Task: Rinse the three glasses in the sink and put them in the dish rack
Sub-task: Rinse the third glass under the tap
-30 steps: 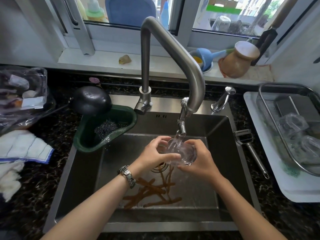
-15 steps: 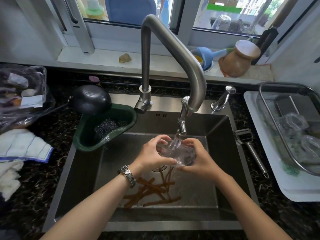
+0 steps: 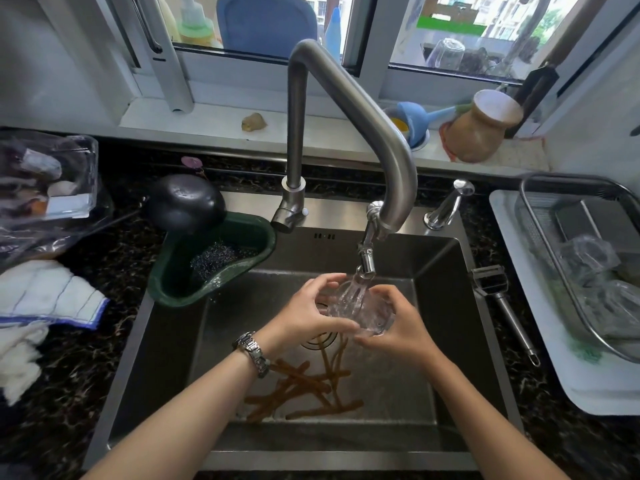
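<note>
Water is pouring from the tap [image 3: 365,268] straight into a clear glass [image 3: 360,311] held at the centre of the frame, over the sink [image 3: 446,341]. Left hand [image 3: 304,317] wraps its fingers round the glass's left side, thumb underneath; right hand [image 3: 401,327] cups the other side, so both hands hold the one glass, tipped toward the stream. Over at the right edge of the frame, the dish rack [image 3: 540,271] holds what look like two clear glasses lying inside, though the glare makes their outlines hard to read. No other glass shows in the sink, only some brown strips near the drain. So, by my reckoning, this is the third and last glass: two look done, this one is mid-rinse, and what's left is to tip it out and carry it right to the rack.
</note>
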A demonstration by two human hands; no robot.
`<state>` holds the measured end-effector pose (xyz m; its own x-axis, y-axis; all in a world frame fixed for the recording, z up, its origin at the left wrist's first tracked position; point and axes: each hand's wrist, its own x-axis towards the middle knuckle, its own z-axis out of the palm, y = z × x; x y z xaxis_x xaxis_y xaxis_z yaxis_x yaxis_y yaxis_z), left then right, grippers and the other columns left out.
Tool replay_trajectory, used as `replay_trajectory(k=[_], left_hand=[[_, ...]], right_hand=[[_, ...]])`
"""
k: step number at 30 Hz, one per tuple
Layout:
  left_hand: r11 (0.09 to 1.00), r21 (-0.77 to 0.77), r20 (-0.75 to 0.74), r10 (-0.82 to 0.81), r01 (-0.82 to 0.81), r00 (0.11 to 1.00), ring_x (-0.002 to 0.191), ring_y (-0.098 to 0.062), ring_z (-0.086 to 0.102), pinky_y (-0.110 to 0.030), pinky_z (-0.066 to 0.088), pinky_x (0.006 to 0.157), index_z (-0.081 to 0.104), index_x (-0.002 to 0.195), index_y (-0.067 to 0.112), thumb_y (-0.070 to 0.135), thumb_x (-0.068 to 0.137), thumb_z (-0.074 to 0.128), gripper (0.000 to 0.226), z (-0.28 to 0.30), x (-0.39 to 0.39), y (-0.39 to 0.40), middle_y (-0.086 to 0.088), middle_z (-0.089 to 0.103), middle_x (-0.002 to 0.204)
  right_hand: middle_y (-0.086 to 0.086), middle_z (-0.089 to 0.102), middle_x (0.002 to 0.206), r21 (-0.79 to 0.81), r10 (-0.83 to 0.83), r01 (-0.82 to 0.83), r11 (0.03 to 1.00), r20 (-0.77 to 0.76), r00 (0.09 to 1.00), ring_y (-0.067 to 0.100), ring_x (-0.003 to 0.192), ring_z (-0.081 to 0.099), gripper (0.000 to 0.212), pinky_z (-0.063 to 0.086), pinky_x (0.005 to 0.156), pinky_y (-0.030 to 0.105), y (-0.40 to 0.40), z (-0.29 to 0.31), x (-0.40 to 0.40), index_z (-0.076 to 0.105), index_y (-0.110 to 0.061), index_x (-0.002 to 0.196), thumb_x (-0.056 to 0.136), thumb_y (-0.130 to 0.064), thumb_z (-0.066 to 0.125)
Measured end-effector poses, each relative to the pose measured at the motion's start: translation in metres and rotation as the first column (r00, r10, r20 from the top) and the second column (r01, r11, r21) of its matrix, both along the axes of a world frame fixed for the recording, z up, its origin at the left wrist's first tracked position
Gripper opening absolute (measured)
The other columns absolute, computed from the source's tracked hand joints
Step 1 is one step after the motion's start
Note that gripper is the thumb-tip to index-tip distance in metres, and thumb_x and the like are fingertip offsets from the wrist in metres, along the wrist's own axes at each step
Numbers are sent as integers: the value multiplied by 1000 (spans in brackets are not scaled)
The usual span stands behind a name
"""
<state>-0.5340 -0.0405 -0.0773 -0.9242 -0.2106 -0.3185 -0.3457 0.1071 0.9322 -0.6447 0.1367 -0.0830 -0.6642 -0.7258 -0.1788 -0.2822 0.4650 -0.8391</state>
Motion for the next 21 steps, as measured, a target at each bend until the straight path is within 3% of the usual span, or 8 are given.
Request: replay_trajectory(k=[4,10,12,17,21], left_hand=[[998,-28,60,56,-54,997,108,-8,61,-37,53,96,53,127,37,58,54,84,82,-1,-2,3,10,60,118],[997,-32,109,71,-68,991,104,-7,61,-33,54,91,55,121,35,50,62,84,67,-1,-2,6,10,63,110],[997,1,109,81,-82,991,103,-8,61,-36,55,91,56,119,34,49,60,84,67,-3,1,6,8,63,110],[990,59,76,124,-128,989,106,-12,63,-38,55,93,57,114,40,37,65,86,57,-8,12,0,5,64,113],[986,102,55,124,-129,991,106,-14,63,-35,55,91,55,112,43,32,65,87,57,-4,16,-5,2,63,116]], right_hand=[[-5,55,113,-19,-20,18,1000,-95,995,5,103,57,71,48,83,9,0,-1,3,49,-25,116,58,-20,89],[-2,52,118,5,37,-37,999,-154,987,9,108,56,74,53,90,25,3,-1,3,49,-22,121,59,-20,88],[-3,50,121,10,56,-55,998,-135,989,8,112,54,77,51,94,23,2,1,4,48,-21,125,60,-18,89],[-9,43,129,46,117,-115,992,-44,992,-2,119,45,86,39,92,2,-2,11,3,36,-34,129,63,-19,88],[-14,48,129,51,138,-144,988,109,985,-2,116,52,81,49,89,11,-2,22,-3,39,-39,127,64,-23,88]])
